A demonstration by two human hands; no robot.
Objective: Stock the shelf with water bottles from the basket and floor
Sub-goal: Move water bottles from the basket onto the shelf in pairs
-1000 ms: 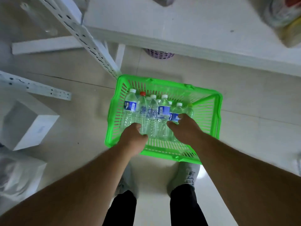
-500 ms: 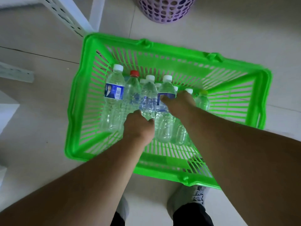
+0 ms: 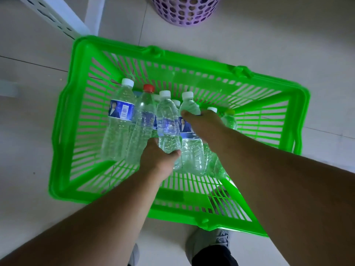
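Observation:
A bright green slatted basket (image 3: 63,135) stands on the tiled floor and holds several clear water bottles lying side by side, caps pointing away from me. My left hand (image 3: 156,159) grips the lower end of a white-capped bottle (image 3: 167,120) in the middle of the row. My right hand (image 3: 204,123) is curled around the blue-labelled, white-capped bottle (image 3: 189,106) next to it. A red-capped bottle (image 3: 143,116) and a blue-labelled bottle (image 3: 120,114) lie to the left. More bottles are partly hidden under my right arm.
A purple perforated bin (image 3: 185,10) stands on the floor beyond the basket. A white perforated shelf upright (image 3: 55,16) crosses the top left corner. My feet in grey shoes (image 3: 211,244) are just behind the basket's near rim.
Both hands have reached down into the basket and closed on two bottles. The view has dropped closer to the basket.

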